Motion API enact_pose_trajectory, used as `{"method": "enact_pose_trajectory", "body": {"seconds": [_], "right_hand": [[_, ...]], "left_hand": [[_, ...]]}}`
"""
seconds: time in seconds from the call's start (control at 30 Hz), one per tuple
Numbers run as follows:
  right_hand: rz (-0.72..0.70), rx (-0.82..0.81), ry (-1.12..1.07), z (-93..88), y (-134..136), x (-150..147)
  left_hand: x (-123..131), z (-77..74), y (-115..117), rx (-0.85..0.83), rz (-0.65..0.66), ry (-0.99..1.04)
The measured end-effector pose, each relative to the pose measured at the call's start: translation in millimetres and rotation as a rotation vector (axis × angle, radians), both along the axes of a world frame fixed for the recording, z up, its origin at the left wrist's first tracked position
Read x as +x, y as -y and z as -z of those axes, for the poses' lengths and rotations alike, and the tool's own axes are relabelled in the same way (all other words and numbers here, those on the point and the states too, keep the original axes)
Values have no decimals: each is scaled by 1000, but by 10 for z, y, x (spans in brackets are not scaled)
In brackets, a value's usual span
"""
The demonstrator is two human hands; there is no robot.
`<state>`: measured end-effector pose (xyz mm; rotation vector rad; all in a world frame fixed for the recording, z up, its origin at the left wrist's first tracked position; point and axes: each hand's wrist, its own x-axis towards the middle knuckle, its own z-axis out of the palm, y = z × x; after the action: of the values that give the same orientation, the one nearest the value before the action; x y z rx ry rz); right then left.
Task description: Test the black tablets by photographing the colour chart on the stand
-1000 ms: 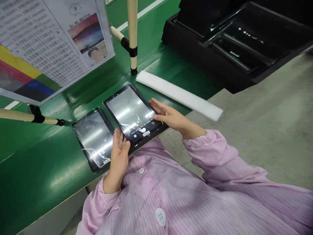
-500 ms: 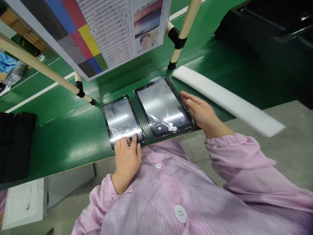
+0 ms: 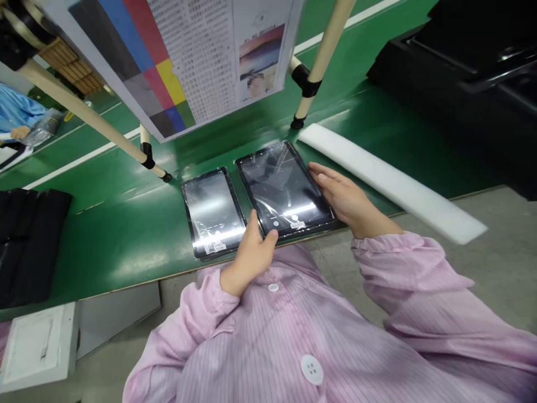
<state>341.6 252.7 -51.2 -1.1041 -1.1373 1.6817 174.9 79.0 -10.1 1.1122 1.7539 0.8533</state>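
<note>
- The right-hand tablet lies face up on the green bench top, its near edge just over the bench's front lip, wrapped in clear film that catches the overhead lights.
- The left hand grips that tablet's near-left corner, thumb on the glass and the other fingers hidden under or behind the edge (so whether they curl fully beneath it, I cannot tell).
- The right hand rests along the tablet's right edge, fingers together and laid nearly flat, touching the frame rather than clamped round it.
- A second tablet lies just beside the first on its left, apart from both hands.
- A white foam strip lies to the right, sticking out past the bench edge; a colour test chart hangs above on a tan tube frame; black trays sit at far right.
- Risk, as I judge it: the slick film gives the thumb poor purchase, and with the tablet overhanging the lip, a one-corner lift could let it slide off or knock its neighbour.
</note>
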Motion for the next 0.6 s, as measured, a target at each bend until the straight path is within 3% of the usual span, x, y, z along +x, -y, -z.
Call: {"method": "enact_pose_trajectory", "body": {"seconds": [0.1,0.2,0.37,0.43,0.53,0.6], "right_hand": [[-7,-97,6,-176,6,-21],[-58,-115,101,-412,-12,-6],[-117,21,347,-751,-80,2],[-95,48,357,-779,-88,2],[23,-89,199,-696,-66,7],[54,-177,129,-595,-28,-4]], "left_hand": [[112,-55,-182,-2,-91,75],[84,-211,-220,5,-62,113],[-81,-441,-216,94,-16,324],[-112,-479,-259,111,-89,443],[-120,-461,-377,61,-302,605],[-109,-403,-465,-13,-376,622]]}}
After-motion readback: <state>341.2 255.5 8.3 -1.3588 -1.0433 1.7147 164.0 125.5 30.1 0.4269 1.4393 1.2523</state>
